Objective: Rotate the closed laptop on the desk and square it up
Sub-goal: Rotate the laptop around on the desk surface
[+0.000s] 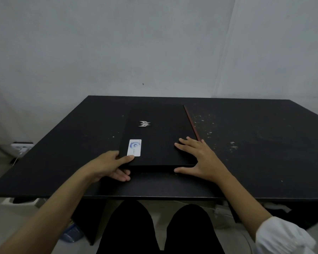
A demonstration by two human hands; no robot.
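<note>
Fingers [186,144]: right hand [200,158] spread, left hand [110,166] pinching laptop [160,136]; speckled desk [255,153], grey wall [117,52].

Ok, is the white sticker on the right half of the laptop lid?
No, the white sticker sits at the near-left corner of the laptop lid, beside the thumb of the left hand.

Grey wall [117,43] (dimly lit), pale floor [0,217]

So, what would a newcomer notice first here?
The closed black laptop lies in the middle of the dark desk, its silver logo and white sticker bright on the lid. The left hand grips its near left corner; the right hand lies flat on its near right corner.
</note>
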